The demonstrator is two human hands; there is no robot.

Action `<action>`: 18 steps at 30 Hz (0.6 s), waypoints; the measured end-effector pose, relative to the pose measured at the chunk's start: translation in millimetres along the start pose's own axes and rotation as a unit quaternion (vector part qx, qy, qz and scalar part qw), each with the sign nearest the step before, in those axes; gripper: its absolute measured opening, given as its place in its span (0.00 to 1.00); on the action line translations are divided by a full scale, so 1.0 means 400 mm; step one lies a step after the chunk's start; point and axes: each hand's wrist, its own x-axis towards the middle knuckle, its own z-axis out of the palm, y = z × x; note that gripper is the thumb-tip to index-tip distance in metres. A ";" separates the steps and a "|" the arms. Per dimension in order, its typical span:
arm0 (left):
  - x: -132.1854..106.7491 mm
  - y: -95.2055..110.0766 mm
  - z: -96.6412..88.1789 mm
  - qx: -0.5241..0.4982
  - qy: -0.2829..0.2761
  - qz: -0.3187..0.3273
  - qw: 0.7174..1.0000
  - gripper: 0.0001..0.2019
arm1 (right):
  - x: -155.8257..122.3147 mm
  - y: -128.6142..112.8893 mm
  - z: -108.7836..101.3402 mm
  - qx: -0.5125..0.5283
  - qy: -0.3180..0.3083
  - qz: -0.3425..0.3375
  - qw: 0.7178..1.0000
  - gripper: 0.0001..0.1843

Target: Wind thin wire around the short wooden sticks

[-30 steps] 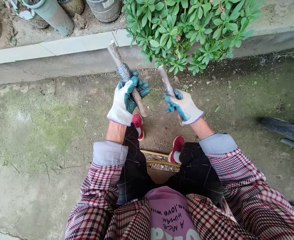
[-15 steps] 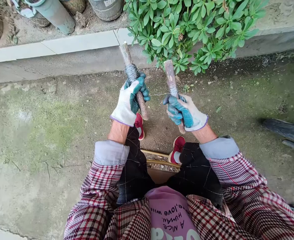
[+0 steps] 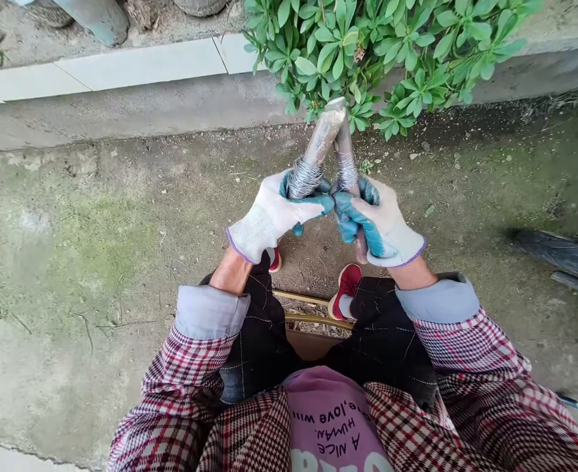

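Note:
My left hand, in a white glove with a green-blue palm, is closed around a thick wooden stick. Thin silvery wire is wound in a coil about that stick's middle. My right hand, gloved alike, grips a second wooden stick, which carries a smaller winding of wire. The upper ends of the two sticks meet or overlap in the view, and the thumbs come close together between them. The lower end of the right stick shows below my right hand; that of the left one is hidden.
A leafy green bush hangs over a low concrete ledge topped with white tiles. A dark tyre stands at right. Below me, between my red shoes, lies a yellowish frame bar on the ground.
My left hand has moved right with its stick, which has swung to lean the other way. The two hands, apart before with a wire strand between them, are now close together.

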 end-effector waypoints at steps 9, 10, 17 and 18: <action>0.004 -0.005 -0.008 0.006 -0.010 0.011 1.000 0.06 | 0.089 0.025 -0.091 -0.122 0.025 -0.041 0.991 0.25; 0.005 -0.008 -0.009 -0.001 -0.015 0.014 1.000 0.05 | 0.089 0.024 -0.094 -0.131 0.018 -0.035 0.991 0.26; -0.008 -0.018 0.014 -0.047 -0.060 0.004 0.997 0.06 | 0.122 0.086 -0.109 -0.210 0.046 0.048 0.975 0.14; -0.011 -0.016 0.023 -0.050 -0.064 -0.005 0.997 0.06 | 0.132 0.096 -0.117 -0.192 0.042 0.046 0.979 0.16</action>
